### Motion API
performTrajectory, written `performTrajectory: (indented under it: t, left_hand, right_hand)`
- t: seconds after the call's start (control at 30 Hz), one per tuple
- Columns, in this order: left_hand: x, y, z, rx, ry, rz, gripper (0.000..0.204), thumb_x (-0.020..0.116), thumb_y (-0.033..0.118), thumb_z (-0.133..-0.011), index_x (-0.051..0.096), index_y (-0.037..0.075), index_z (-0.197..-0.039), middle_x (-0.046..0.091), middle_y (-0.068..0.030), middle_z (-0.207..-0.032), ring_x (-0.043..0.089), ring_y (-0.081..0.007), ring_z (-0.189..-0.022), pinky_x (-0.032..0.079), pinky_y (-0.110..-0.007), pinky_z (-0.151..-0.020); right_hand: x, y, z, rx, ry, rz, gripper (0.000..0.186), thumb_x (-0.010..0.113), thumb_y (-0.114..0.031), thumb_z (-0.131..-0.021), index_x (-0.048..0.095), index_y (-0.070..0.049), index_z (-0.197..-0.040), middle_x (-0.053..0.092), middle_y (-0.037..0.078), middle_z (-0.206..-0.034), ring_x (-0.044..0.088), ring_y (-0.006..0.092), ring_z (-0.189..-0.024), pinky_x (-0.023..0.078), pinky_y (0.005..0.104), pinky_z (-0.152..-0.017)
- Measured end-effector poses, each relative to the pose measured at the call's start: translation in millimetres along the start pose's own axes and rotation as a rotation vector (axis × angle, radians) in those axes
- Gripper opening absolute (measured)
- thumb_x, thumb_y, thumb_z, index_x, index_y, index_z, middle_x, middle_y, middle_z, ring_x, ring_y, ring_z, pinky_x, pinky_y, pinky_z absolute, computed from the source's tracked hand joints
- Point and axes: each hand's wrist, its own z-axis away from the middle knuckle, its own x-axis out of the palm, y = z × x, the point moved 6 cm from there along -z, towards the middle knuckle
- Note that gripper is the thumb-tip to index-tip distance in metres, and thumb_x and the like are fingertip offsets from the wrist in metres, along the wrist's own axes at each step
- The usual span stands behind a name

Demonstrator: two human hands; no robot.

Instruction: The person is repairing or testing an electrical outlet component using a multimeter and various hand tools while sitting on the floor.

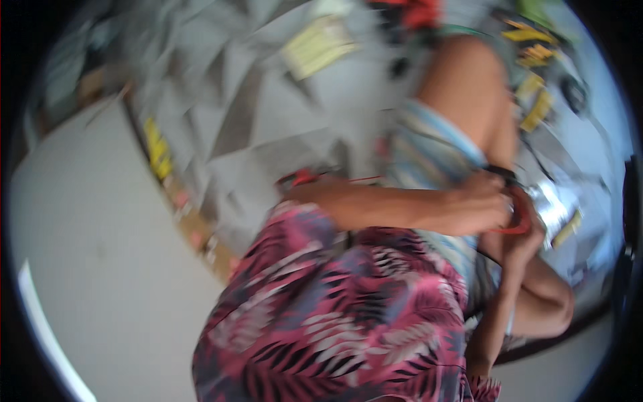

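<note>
Near my bent bare leg, my left hand (485, 201) is closed on a dark item (502, 173), blurred and partly covered by its fingers. Just right of and below it, my right hand (526, 231) is curled around a red curved thing (516, 221), too smeared to identify, which reaches toward my left fingers. A shiny silver object (552, 201) lies just beyond my right hand. A red-and-black tool (298, 177) lies on the patterned floor (241, 114), behind my left forearm.
A pale board or surface (94, 221) fills the left side, edged by cardboard strips with yellow pieces (157, 147). A yellow paper (315, 47) and red-and-black items (415, 13) lie at the top. Yellow tools (532, 53) and dark cords (539, 161) crowd the right.
</note>
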Motion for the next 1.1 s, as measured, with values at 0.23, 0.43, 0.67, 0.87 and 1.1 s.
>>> performTrajectory:
  t: [0.23,0.43,0.67,0.87,1.1]
  left_hand:
    - [14,9,13,-0.112,0.032,-0.351,0.015,0.067,0.022,-0.072,0.071,0.009,-0.067,0.068,-0.0067,-0.074,0.060,-0.0255,-0.083,0.037,-0.038,-0.066]
    - [16,3,7,-0.102,-0.052,-0.340,0.017,0.067,0.022,-0.071,0.074,0.006,-0.070,0.070,-0.0071,-0.076,0.060,-0.0242,-0.083,0.036,-0.038,-0.066]
    - [17,-1,9,-0.097,-0.073,-0.297,0.014,0.068,0.020,-0.072,0.072,0.007,-0.068,0.069,-0.0040,-0.074,0.060,-0.0248,-0.087,0.039,-0.038,-0.071]
    - [20,-9,5,-0.059,0.127,-0.234,0.016,0.067,0.019,-0.076,0.071,0.008,-0.064,0.066,-0.0036,-0.067,0.060,-0.0243,-0.079,0.042,-0.037,-0.063]
    - [16,-14,1,-0.064,0.075,-0.196,0.017,0.067,0.018,-0.076,0.072,0.006,-0.066,0.069,-0.0061,-0.069,0.066,-0.0260,-0.078,0.049,-0.038,-0.060]
  right_hand:
    - [13,-30,-10,-0.389,-0.104,0.718,0.031,0.063,0.012,-0.088,0.070,0.002,-0.116,0.075,0.014,-0.108,0.073,0.0234,-0.097,0.058,0.0332,-0.085]
    - [16,-39,-14,-0.347,-0.134,0.712,0.027,0.065,0.011,-0.089,0.072,0.001,-0.113,0.076,0.013,-0.107,0.074,0.0226,-0.095,0.057,0.0332,-0.083]
    - [20,-44,-18,-0.286,-0.157,0.747,0.020,0.065,0.004,-0.092,0.071,0.000,-0.111,0.076,0.013,-0.103,0.073,0.0250,-0.092,0.057,0.0353,-0.082]
    - [14,-43,-27,-0.254,-0.208,0.723,0.019,0.064,0.006,-0.091,0.069,0.002,-0.109,0.074,0.015,-0.101,0.072,0.0260,-0.089,0.056,0.0356,-0.081]
    - [20,-47,-33,-0.279,-0.262,0.721,0.015,0.062,0.000,-0.095,0.069,0.004,-0.108,0.073,0.012,-0.093,0.068,0.0174,-0.082,0.056,0.0336,-0.075]
